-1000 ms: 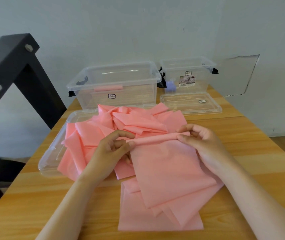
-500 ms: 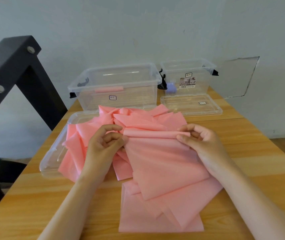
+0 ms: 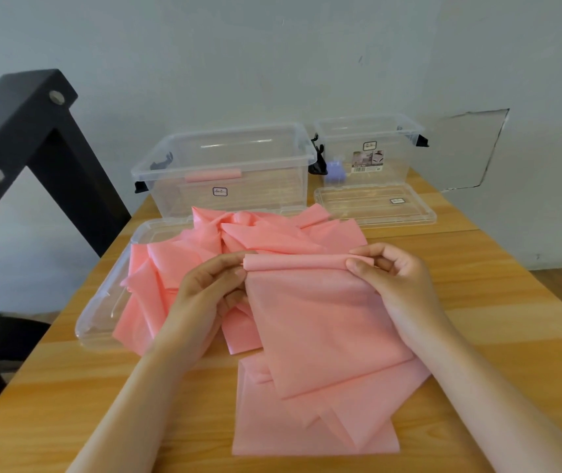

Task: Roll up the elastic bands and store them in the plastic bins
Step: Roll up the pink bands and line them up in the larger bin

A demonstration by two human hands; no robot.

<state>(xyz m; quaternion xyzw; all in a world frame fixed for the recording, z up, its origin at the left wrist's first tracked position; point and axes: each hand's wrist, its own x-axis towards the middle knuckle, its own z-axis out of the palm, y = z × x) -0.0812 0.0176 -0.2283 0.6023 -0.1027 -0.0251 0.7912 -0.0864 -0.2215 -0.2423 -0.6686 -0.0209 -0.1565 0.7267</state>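
Moved: since a second ago our left hand (image 3: pixel 209 288) has come up, so the roll (image 3: pixel 300 262), slanted then, now lies level between our hands.
Hands: the left hand pinches the roll's left end. Our right hand (image 3: pixel 395 285) pinches its right end, fingers curled.
Band: the pink elastic band (image 3: pixel 320 322) drapes from the roll onto the bench (image 3: pixel 494 302), its tail folded near the front edge.
Pile: the pile (image 3: pixel 265 233) of more pink bands lies behind, spilling over a clear lid (image 3: pixel 102 319) at the bench's left edge.
Bins: the large bin (image 3: pixel 225 206) stands behind the pile with one rolled band (image 3: pixel 213 175) inside. The small bin (image 3: pixel 370 131) stands just beside it, with a second lid (image 3: pixel 375 206) flat in front.
Room: we see bare wood right of the right hand and left of our left forearm. A black frame (image 3: pixel 16 131) stands off the left edge.
Writing: the badge (image 3: pixel 219 191) on the large bin and the barcode sticker (image 3: pixel 367 161) on the small bin are too small to read.
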